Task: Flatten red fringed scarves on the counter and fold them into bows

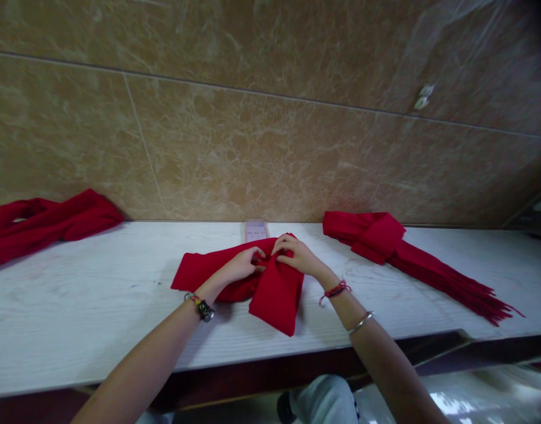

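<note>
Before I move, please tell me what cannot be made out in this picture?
Head view:
Small card: print blurred and too small.
Left red cloth: one end cut off by the left edge.
Middle red cloth: some folds hidden under the right hand.
Trouser leg: cut off by the bottom edge.

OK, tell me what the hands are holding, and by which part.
The middle red scarf, at its gathered fold: the right hand pinches it there; the left hand touches it too, its grip unclear.
</note>
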### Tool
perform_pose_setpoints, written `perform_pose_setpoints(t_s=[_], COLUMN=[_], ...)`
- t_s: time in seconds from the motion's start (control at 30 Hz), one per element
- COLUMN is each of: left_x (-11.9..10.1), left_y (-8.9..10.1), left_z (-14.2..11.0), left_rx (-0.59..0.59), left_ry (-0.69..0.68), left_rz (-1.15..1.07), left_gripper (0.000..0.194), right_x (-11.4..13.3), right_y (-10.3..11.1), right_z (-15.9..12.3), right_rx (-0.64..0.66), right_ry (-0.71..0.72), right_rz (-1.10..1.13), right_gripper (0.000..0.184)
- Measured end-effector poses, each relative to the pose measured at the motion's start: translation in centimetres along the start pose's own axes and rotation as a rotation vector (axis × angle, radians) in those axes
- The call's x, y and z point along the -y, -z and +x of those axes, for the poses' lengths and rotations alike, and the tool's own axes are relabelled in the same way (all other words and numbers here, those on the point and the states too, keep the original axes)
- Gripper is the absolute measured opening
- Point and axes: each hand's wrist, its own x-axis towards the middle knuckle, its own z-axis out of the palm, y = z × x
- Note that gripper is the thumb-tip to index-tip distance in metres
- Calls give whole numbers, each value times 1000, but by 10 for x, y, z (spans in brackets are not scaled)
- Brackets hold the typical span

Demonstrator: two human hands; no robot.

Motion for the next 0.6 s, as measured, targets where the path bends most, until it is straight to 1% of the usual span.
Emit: perform_pose_setpoints(t_s=[0.03,0.1,0.17,0.2,0.3,0.33,0.37,0.4,0.47,0.5,0.53,0.6], left_x=[5,12,11,7,-10,-16,-21,-24,-27,-26,-25,-22], left_y=[-1,-1,5,9,22,24,24,21,13,9,5,2], left_z=[3,5,5,3,-5,-8,-11,-14,-18,-19,-19,-19], left_rx=[-20,-49,-81,-119,-289,-308,-284,-223,-74,-24,7,30], left_ry=[1,-45,-82,-72,58,102,134,153,170,178,190,214], left_rz=[13,40,59,77,136,131,111,83,39,27,14,-26], left_gripper=[28,35,42,43,31,30,32,38,56,65,71,74], right_x=[-2,-5,-8,-10,-14,-15,-15,-15,-13,-10,-7,3], right_y=[-5,-14,-19,-21,-25,-26,-26,-26,-20,-15,-8,6], right_z=[2,5,7,8,9,10,11,12,11,9,4,-13], right_rx=[-7,-13,-18,-26,-76,-94,-110,-121,-140,-155,-174,-187], right_ry=[-7,-23,-42,-55,-112,-130,-144,-154,-169,-180,-197,-251], right_rz=[-19,-48,-61,-60,-37,-27,-20,-17,-44,-78,-124,-230], right_gripper=[13,12,10,9,9,10,11,12,11,10,8,4])
